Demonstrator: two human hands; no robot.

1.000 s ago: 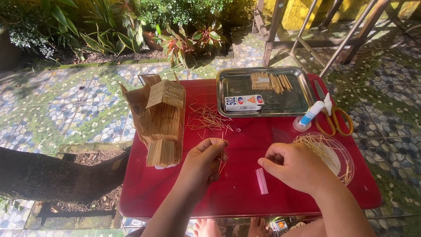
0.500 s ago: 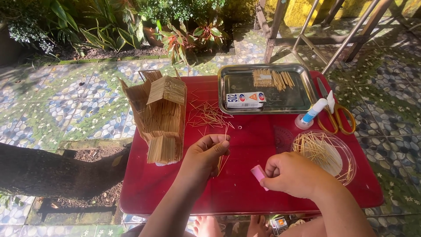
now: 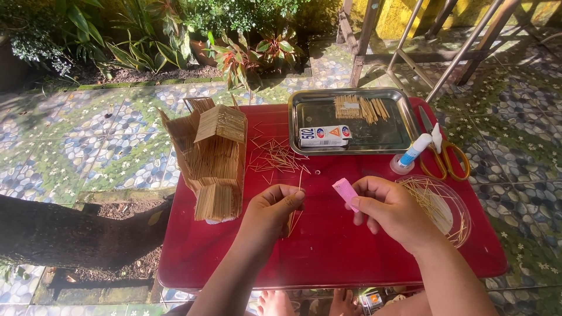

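pink strip (image 3: 345, 192) pinched in right hand (image 3: 393, 212); left hand (image 3: 272, 212) grips thin sticks (image 3: 294, 210) (white box (image 3: 324, 136) on tray (image 3: 304, 111)).

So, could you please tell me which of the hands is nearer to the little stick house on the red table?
Left. The left hand, pinching thin sticks, sits just right of the stick house. The right hand, holding a small pink piece, is farther right, near the clear dish.
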